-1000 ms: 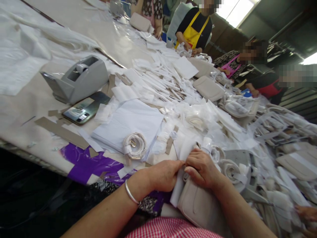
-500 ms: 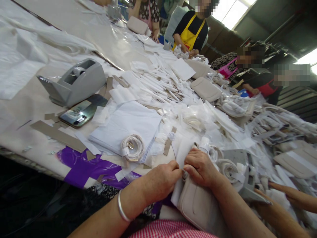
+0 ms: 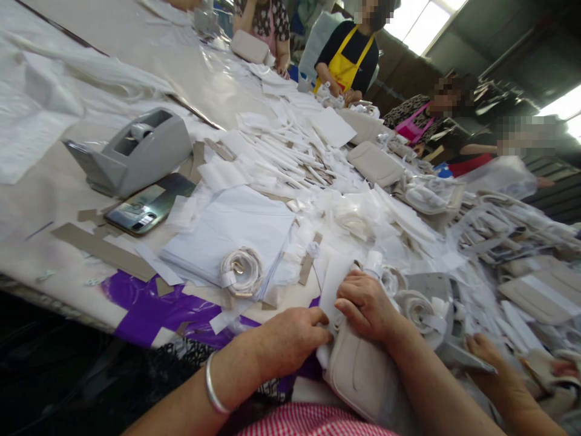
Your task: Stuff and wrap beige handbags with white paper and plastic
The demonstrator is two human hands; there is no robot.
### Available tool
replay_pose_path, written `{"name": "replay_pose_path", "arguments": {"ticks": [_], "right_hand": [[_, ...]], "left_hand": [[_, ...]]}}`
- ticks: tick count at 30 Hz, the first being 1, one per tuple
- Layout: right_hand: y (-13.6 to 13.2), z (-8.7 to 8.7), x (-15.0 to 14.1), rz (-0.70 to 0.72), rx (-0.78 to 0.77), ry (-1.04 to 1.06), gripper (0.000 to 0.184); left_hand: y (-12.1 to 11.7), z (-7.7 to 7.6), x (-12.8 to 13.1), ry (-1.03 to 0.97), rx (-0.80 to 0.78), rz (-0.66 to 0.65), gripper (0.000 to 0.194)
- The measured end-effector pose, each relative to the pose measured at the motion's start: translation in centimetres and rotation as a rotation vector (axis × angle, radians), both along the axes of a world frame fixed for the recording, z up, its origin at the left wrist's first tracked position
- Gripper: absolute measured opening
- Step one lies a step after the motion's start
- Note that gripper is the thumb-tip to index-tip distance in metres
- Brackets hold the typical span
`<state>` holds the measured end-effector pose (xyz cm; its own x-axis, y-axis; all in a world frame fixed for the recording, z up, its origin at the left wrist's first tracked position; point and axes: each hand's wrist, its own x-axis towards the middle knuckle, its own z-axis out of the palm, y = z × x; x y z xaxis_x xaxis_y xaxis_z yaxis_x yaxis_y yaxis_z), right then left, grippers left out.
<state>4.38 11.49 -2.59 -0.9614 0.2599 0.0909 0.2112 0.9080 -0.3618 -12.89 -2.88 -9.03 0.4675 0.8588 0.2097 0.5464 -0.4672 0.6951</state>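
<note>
A beige bag (image 3: 363,378) rests at the table's near edge, over my lap. A white sheet of wrapping paper (image 3: 333,284) lies folded over its top left corner. My left hand (image 3: 285,339), a silver bangle on the wrist, has its fingers curled on the lower edge of that paper against the bag. My right hand (image 3: 367,306) presses down on the bag's top, fingers pinched on the paper. A coiled beige strap (image 3: 240,271) lies on a stack of white tissue sheets (image 3: 236,233) just left of my hands.
A grey tape dispenser (image 3: 131,151) and a phone (image 3: 147,206) sit at left. More coiled straps (image 3: 420,309), white paper and beige bags (image 3: 376,163) cover the table. Another person's hand (image 3: 488,354) reaches in at right. Several people work at the far side.
My left hand slid down and left along the paper's edge, away from my right hand. The neighbour's hand at right drew in closer. The view shifted slightly.
</note>
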Motion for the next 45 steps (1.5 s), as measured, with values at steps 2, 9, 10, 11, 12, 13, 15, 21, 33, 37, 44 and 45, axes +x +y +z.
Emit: {"name": "replay_pose_path", "arguments": {"ticks": [2, 9, 10, 11, 12, 13, 15, 21, 33, 37, 44, 45], "right_hand": [[0.0, 0.0, 0.0, -0.002, 0.003, -0.001, 0.041], [-0.1, -0.1, 0.0, -0.015, 0.024, -0.014, 0.04], [-0.1, -0.1, 0.0, -0.018, 0.023, -0.015, 0.04], [-0.1, -0.1, 0.0, -0.022, 0.022, -0.016, 0.039], [-0.1, -0.2, 0.0, -0.025, 0.022, -0.016, 0.039], [-0.2, -0.2, 0.0, -0.029, 0.026, -0.017, 0.039], [-0.2, -0.3, 0.0, -0.036, 0.039, -0.022, 0.039], [-0.3, -0.2, 0.2, -0.047, 0.09, -0.057, 0.039], [-0.6, -0.3, -0.1, -0.066, 0.129, -0.078, 0.041], [-0.8, -0.6, -0.1, -0.075, 0.149, -0.118, 0.043], [-1.3, -1.3, -0.6, -0.107, 0.2, -0.144, 0.043], [-1.3, -1.4, -0.6, -0.111, 0.208, -0.144, 0.042]], "left_hand": [[0.3, 0.0, 0.5, -0.027, -0.04, 0.019, 0.019], [1.3, 0.5, 2.5, -0.03, -0.264, 0.142, 0.018], [1.4, 0.6, 2.6, -0.019, -0.284, 0.165, 0.019], [1.5, 0.7, 2.7, -0.005, -0.3, 0.185, 0.02], [1.6, 0.8, 2.7, 0.012, -0.311, 0.201, 0.02], [1.7, 0.9, 2.8, 0.03, -0.317, 0.213, 0.021], [2.0, 1.0, 2.7, 0.058, -0.324, 0.224, 0.023], [2.6, 1.3, 2.5, 0.126, -0.34, 0.203, 0.021], [2.0, 1.4, 2.6, 0.214, -0.189, 0.08, 0.029], [2.1, 1.7, 3.5, 0.3, -0.258, 0.073, 0.023], [0.8, 1.9, 2.4, 0.219, -0.213, -0.078, 0.02], [0.7, 2.1, 2.0, 0.195, -0.253, -0.08, 0.021]]}}
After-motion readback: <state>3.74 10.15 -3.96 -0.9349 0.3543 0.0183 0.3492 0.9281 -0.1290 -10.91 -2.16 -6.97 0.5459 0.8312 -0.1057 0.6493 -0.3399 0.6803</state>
